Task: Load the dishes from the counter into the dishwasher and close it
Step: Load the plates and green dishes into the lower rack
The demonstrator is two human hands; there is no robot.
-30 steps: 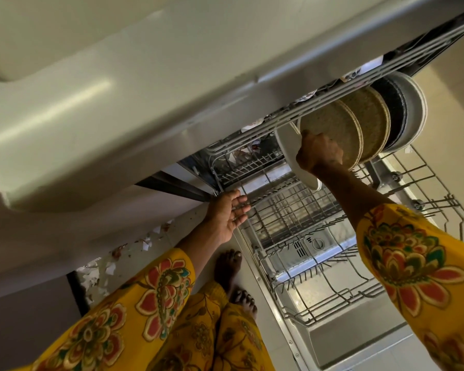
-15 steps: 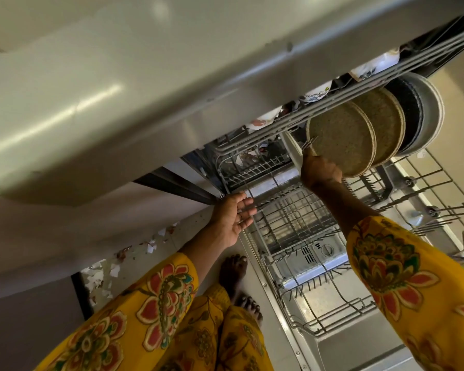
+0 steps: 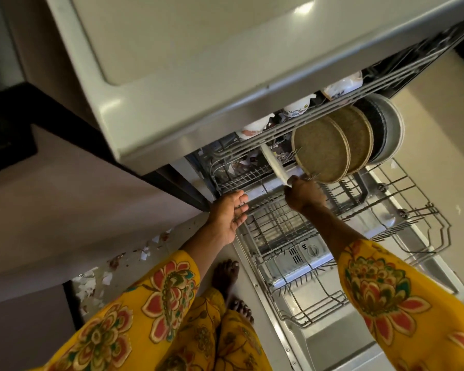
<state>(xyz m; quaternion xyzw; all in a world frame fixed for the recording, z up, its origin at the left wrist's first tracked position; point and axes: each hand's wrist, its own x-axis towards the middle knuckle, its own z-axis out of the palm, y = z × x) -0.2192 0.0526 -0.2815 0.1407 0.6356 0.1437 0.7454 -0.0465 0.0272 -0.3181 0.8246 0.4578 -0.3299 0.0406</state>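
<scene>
My right hand (image 3: 304, 195) grips the lower rim of a white plate (image 3: 272, 163), which stands edge-on in the pulled-out lower rack (image 3: 418, 234) of the open dishwasher. Just right of it stand two tan woven-looking plates (image 3: 320, 151) and a dark pan with a grey rim (image 3: 386, 129). My left hand (image 3: 229, 214) hovers open, palm up, at the rack's left edge and holds nothing. White floral bowls (image 3: 296, 107) sit upside down in the upper rack above.
The counter's pale front edge (image 3: 198, 84) overhangs the top of the view. The dishwasher door (image 3: 330, 344) lies flat and open below the rack. My bare feet (image 3: 225, 277) stand on the floor left of the door, next to a cabinet (image 3: 65, 210).
The white plate has turned from face-on to edge-on and sunk deeper between the rack tines. My right hand has shifted down to its lower rim. My left hand has stayed open.
</scene>
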